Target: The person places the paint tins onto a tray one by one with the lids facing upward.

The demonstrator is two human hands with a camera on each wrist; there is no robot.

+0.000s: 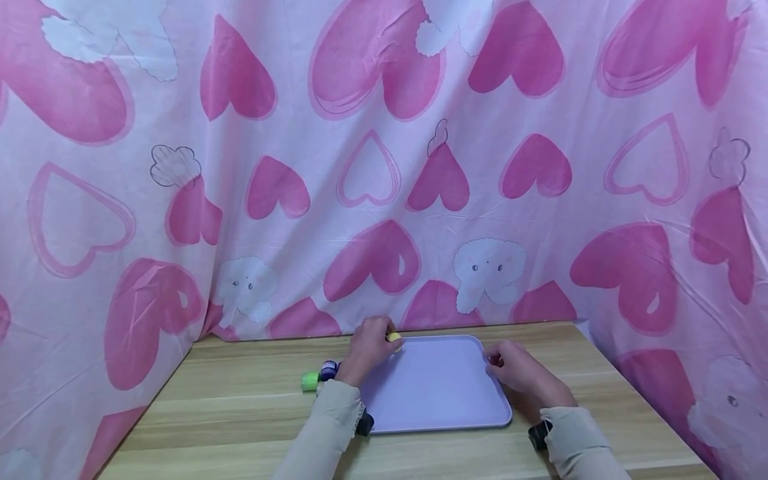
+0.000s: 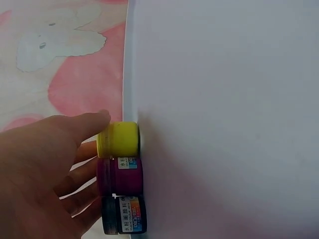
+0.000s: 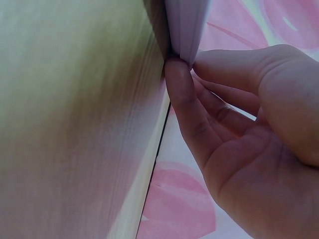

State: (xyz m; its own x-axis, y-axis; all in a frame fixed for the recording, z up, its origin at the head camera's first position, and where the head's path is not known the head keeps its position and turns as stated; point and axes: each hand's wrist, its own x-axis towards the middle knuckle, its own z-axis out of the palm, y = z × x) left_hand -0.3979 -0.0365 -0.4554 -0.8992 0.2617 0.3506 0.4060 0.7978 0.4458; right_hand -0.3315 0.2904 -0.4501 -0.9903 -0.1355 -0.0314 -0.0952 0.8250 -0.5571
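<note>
A lavender tray lies on the wooden table. My left hand is at the tray's far left corner with its thumb and fingers around a yellow paint jar. In the left wrist view the yellow jar, a magenta jar and a black-lidded jar stand in a row against the tray's rim, with my left hand behind them. My right hand pinches the tray's right rim between thumb and fingertips.
A green jar and a dark blue jar lie on the table left of the tray, beside my left wrist. A pink heart-print cloth walls in the table at the back and on both sides. The table's right edge runs close to my right hand.
</note>
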